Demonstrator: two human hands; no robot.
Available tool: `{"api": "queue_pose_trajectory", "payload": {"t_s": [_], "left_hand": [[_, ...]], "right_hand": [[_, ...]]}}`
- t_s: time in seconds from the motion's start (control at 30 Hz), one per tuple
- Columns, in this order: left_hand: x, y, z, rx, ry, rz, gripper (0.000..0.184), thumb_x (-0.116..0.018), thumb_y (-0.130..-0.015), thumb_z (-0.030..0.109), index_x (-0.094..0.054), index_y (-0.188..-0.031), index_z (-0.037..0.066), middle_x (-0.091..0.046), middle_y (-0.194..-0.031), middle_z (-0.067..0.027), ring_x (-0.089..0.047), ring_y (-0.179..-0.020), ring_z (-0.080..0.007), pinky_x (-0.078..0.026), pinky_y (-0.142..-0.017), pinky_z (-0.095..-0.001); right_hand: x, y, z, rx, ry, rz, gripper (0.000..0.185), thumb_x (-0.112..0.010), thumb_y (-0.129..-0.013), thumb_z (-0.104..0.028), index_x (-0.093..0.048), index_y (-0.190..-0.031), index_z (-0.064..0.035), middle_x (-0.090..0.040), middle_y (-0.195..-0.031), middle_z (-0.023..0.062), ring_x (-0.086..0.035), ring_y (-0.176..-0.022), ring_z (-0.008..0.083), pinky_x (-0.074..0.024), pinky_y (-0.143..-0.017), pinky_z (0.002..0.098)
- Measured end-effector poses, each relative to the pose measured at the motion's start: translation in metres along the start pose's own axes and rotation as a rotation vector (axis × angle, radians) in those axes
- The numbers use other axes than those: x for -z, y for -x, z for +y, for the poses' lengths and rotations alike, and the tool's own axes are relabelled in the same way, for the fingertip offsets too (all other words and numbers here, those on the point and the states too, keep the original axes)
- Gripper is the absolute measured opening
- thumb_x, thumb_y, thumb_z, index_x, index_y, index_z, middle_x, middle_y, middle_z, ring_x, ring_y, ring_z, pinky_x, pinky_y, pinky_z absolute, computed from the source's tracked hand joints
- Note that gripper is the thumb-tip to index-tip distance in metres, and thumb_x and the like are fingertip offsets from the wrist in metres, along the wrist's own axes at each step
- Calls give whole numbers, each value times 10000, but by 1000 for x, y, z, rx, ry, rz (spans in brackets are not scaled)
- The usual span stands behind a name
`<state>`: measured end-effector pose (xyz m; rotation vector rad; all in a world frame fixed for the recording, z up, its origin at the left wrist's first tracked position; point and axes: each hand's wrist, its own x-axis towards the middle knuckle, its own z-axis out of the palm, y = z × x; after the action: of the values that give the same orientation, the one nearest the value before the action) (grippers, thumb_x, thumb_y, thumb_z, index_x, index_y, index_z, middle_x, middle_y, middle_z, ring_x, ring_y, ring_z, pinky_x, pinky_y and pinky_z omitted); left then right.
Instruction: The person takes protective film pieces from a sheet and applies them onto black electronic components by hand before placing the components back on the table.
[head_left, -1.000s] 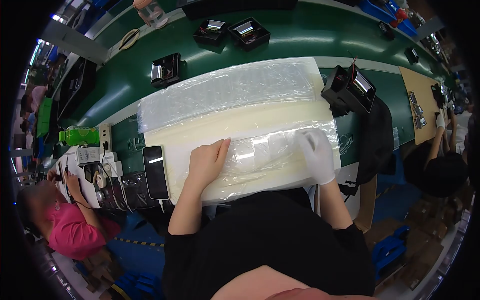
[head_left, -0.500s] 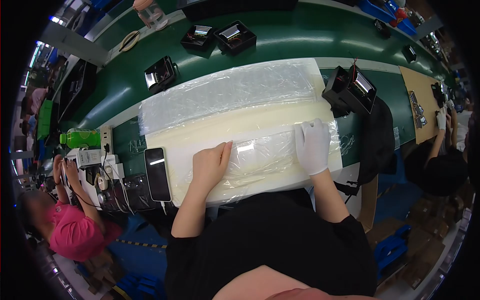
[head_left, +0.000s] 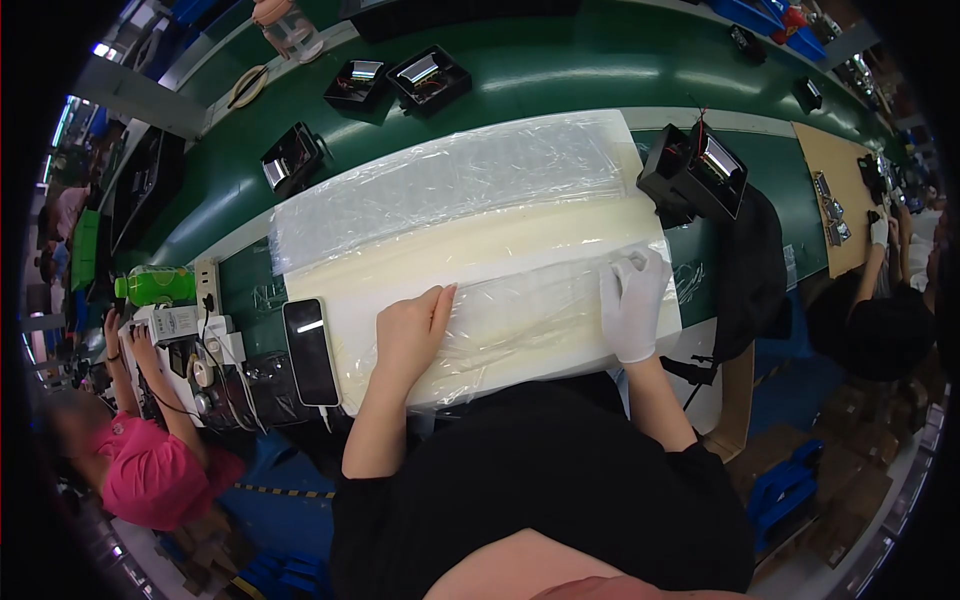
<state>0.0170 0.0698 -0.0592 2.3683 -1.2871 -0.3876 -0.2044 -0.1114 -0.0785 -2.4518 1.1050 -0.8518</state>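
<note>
A sheet of clear plastic film (head_left: pixel 530 315) stretches between my two hands, wrinkled and shiny, over a white board (head_left: pixel 665 340) with a yellowish surface. My bare left hand (head_left: pixel 408 328) pinches the film's left end, thumb and fingers together. At the right end my right hand (head_left: pixel 632 308), in a white glove, has its fingers bent and closed on the film; the exact grip is partly hidden. Farther up the board lies a stack of clear plastic sheets (head_left: pixel 450 185). A black phone (head_left: pixel 312 352) with a cable rests at the board's left edge, beside my left forearm.
Black open housings (head_left: pixel 430 78) with wires stand on the green bench, and more (head_left: pixel 700 170) are at the board's right corner. Left are a power strip (head_left: pixel 207 280), a green bottle (head_left: pixel 158 286) and a co-worker in pink (head_left: pixel 155 470). Another person works at far right.
My hands have moved slightly apart, the right one a little right and nearer to me. The film between them has shifted. The whole view has turned slightly.
</note>
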Motion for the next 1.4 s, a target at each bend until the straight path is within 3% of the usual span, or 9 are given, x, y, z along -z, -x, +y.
{"api": "queue_pose_trajectory", "payload": {"t_s": [0.27, 0.43, 0.57, 0.6, 0.73, 0.9, 1.1, 1.23, 1.4], "left_hand": [[1, 11, 5, 87, 7, 23, 337, -537, -1009, 298, -670, -813, 57, -614, -581, -121, -565, -509, -337, -430, -517, -389], [-5, 10, 0, 58, -40, 54, 334, -535, -1006, 290, -676, -816, 55, -620, -588, -125, -570, -516, -340, -436, -517, -392], [-8, 12, -4, -39, -177, 50, 323, -543, -998, 276, -676, -803, 56, -622, -585, -124, -569, -515, -338, -440, -516, -395], [-10, 12, -4, -44, -177, 52, 323, -543, -998, 276, -676, -803, 56, -622, -585, -124, -569, -515, -338, -440, -516, -395], [-15, 13, -3, -80, -231, 137, 305, -558, -987, 259, -676, -788, 60, -623, -580, -121, -560, -508, -332, -441, -514, -396], [-18, 15, -4, -80, -213, 170, 294, -574, -979, 245, -663, -763, 67, -610, -567, -115, -550, -502, -328, -434, -510, -392], [-19, 15, -1, -54, -118, 200, 328, -553, -992, 255, -634, -753, 45, -568, -567, -137, -515, -511, -323, -413, -532, -401], [-22, 15, -1, -33, -140, 237, 316, -567, -985, 240, -634, -746, 45, -557, -559, -132, -503, -503, -314, -410, -525, -393], [-28, 14, -2, 26, -120, 288, 317, -565, -985, 238, -641, -744, 46, -561, -562, -134, -506, -501, -314, -408, -522, -393]], "right_hand": [[9, 16, 3, -115, 44, 51, 108, -638, -867, -76, -619, -831, 23, -594, -1083, 162, -518, -953, 325, -423, -870, 392], [24, 12, 8, -126, 1, -118, 155, -624, -885, -129, -623, -816, 9, -612, -1003, 149, -531, -890, 327, -431, -846, 414], [52, -12, 21, -379, -487, -349, 207, -601, -899, -182, -630, -809, 2, -622, -906, 145, -539, -810, 341, -440, -811, 430], [49, -17, 21, -378, -486, -343, 207, -601, -899, -182, -630, -809, 2, -622, -906, 145, -539, -810, 341, -440, -811, 430], [27, -30, 11, -191, 16, -221, 250, -575, -917, -212, -649, -833, 11, -635, -870, 164, -552, -781, 358, -452, -787, 429], [18, -29, 1, -151, 224, -280, 207, -584, -910, -169, -674, -899, 17, -659, -947, 189, -575, -827, 366, -458, -781, 416], [20, -6, 15, -109, 45, -83, 160, -598, -894, -118, -670, -902, 25, -665, -1050, 203, -598, -915, 365, -471, -827, 410], [23, 7, 15, -229, -229, 50, 116, -611, -868, -70, -655, -904, 31, -651, -1127, 201, -595, -1000, 369, -468, -901, 406], [19, 28, 22, -182, -70, 93, 123, -612, -864, -65, -643, -926, 37, -640, -1163, 193, -582, -1062, 361, -450, -969, 406]]}}
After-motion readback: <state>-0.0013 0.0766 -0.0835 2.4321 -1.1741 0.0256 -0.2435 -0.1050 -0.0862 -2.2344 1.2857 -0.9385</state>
